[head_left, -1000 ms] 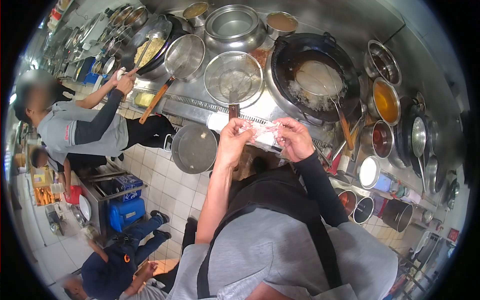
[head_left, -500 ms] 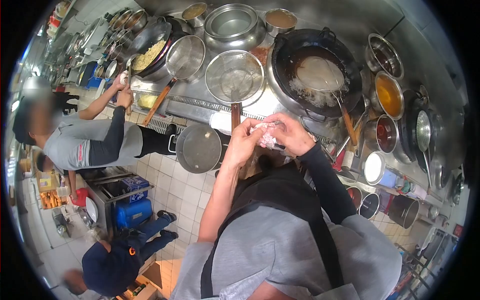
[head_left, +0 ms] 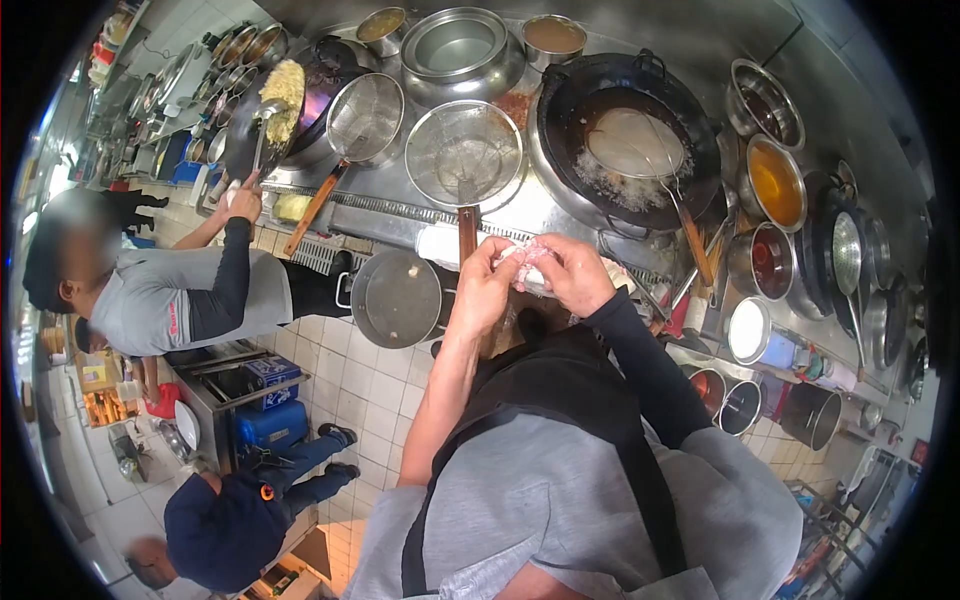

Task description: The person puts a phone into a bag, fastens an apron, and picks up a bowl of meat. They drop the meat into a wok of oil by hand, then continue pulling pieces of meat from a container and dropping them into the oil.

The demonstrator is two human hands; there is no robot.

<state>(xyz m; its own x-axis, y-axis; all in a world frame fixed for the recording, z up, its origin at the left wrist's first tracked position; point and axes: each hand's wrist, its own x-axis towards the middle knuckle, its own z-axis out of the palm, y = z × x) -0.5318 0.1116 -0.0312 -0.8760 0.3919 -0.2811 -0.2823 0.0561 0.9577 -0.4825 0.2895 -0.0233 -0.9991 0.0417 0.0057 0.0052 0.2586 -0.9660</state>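
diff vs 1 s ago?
Left hand and right hand closed together, bunching the pinkish plastic wrap that was stretched between them; both keep their grip. Co-worker's wok tipped up, noodles lifted. Frying wok and strainers unchanged.

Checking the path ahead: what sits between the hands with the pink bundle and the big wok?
In the head view, only bare steel counter edge separates the pink bundle, held by left hand and right hand, from the wok.
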